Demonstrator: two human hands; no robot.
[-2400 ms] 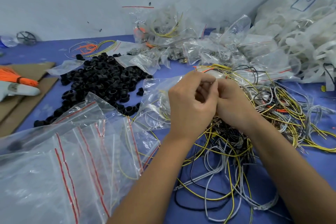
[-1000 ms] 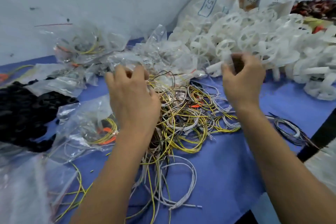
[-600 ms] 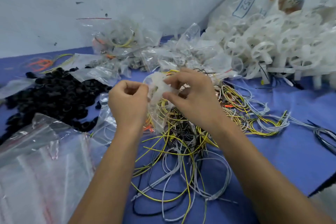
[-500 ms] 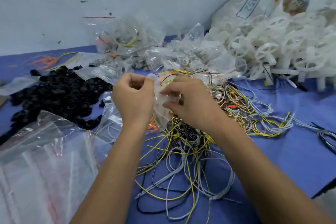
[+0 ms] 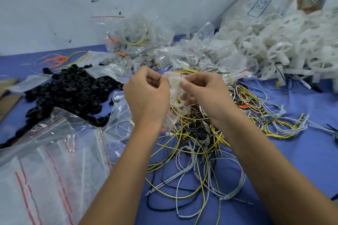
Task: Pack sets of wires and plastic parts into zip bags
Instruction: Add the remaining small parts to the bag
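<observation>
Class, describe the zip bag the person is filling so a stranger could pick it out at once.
Start at the tangled wire pile in the middle of the blue table. Just above it, the left hand and right hand pinch one small clear zip bag between them. Unlike the other bags, it is lifted off the table and holds a white plastic part.

Bright, even light (edges bowed, slightly soft).
</observation>
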